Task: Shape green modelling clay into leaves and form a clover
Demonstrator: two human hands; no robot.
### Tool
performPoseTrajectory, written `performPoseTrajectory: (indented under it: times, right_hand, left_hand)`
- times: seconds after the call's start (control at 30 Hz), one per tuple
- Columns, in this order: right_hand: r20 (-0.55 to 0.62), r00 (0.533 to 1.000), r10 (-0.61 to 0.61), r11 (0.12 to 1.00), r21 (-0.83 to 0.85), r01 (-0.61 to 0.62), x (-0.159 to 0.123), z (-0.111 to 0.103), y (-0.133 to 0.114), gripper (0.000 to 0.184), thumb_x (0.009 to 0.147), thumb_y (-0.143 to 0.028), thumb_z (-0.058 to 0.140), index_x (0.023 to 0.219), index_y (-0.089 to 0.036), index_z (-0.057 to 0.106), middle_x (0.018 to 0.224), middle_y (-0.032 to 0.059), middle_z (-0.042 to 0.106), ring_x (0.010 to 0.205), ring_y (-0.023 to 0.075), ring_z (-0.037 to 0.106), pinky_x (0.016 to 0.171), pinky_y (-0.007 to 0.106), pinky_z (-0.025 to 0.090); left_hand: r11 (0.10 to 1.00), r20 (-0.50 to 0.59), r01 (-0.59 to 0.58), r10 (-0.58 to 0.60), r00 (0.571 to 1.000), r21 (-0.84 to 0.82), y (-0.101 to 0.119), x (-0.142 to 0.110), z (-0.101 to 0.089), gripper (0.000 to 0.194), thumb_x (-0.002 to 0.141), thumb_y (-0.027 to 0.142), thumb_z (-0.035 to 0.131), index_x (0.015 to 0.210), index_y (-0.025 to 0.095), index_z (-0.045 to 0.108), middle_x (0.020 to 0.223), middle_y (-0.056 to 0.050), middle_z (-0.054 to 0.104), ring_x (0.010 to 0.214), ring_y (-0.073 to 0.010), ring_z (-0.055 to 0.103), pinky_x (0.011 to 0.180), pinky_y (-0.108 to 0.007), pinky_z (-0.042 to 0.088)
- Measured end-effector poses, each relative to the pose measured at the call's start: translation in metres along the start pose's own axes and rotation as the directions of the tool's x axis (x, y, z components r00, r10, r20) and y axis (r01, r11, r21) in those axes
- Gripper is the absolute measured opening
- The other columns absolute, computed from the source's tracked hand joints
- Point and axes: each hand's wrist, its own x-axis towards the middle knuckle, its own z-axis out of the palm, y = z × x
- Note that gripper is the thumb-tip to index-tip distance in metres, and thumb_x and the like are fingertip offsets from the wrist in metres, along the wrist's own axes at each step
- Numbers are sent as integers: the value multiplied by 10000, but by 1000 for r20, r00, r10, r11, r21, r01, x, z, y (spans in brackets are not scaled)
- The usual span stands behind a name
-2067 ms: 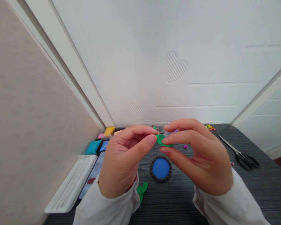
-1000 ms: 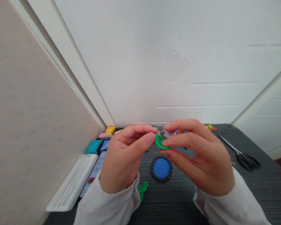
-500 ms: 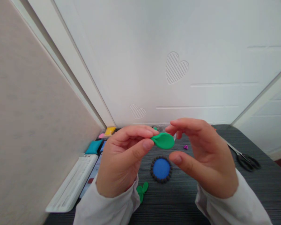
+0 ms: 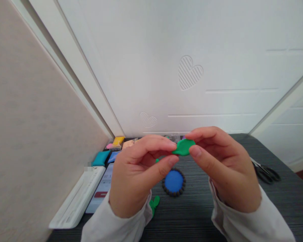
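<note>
A flat green clay piece (image 4: 184, 147), rounded like a leaf with one narrow end, is held up between my hands above the table. My right hand (image 4: 224, 168) pinches its round end between thumb and fingers. The narrow end lies between the thumb and index finger of my left hand (image 4: 138, 174). Below them on the table is a blue clay disc (image 4: 174, 181) ringed by small dark balls. Another green clay piece (image 4: 155, 203) with small lobes lies by my left sleeve, which partly covers it.
On the left lie a white tool case (image 4: 78, 198), a phone (image 4: 99, 193) and a teal packet (image 4: 101, 158). Farther back is a yellow packet (image 4: 118, 141). Black-handled scissors (image 4: 266, 173) rest at the right. A white panel (image 4: 151, 67) rises behind the dark table (image 4: 187, 218).
My right thumb and fingers have closed on the round end of the green piece. The piece has shifted slightly right and turned a little, and my left hand has moved right with it.
</note>
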Motion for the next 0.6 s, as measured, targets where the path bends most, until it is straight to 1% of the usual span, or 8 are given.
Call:
performPoseTrajectory:
  times: [0.17,0.23,0.3,0.4,0.5,0.6]
  right_hand:
    - [17,1000,-3,1000,-18,4,0,-1,0,169,769,-232,542,934,-266,552,848,-10,587,767,113,555,687,255,453]
    - [45,999,-14,999,-29,16,1,-2,1,213,759,-225,553,966,-271,539,868,-8,587,782,119,557,697,267,457]
    - [85,996,-30,998,-58,34,2,-4,2,265,734,-205,581,985,-270,531,883,-6,585,807,130,556,717,283,460]
    - [131,990,-52,992,-108,67,3,-7,3,284,711,-176,601,975,-258,537,884,-2,588,839,145,557,746,305,463]
    - [137,989,-58,987,-142,78,0,-8,1,281,716,-175,596,979,-253,535,873,-1,596,821,146,569,735,308,474]
    - [130,991,-42,982,-178,65,-5,-7,-5,287,711,-171,601,980,-250,535,870,-7,601,782,134,582,702,289,488]
  left_hand:
    - [982,-61,-66,78,995,175,1,-2,4,278,646,2,618,826,212,639,816,11,628,767,-96,586,689,-188,498]
    - [971,-90,-86,108,990,222,0,-2,5,279,645,14,623,835,218,631,814,18,632,735,-93,595,683,-196,506]
    - [962,-97,-97,125,987,254,0,-2,4,281,646,26,625,846,224,623,810,22,635,718,-94,601,680,-205,513]
    - [945,-53,-107,130,990,308,2,-1,1,269,653,49,627,853,228,619,798,25,639,710,-93,603,669,-206,520]
    - [919,2,-125,134,991,373,8,-3,-4,251,650,83,638,853,231,622,780,25,641,695,-94,602,638,-203,521]
    - [912,40,-106,98,994,396,11,-8,-16,264,657,115,640,891,234,613,817,17,643,712,-109,604,636,-224,520]
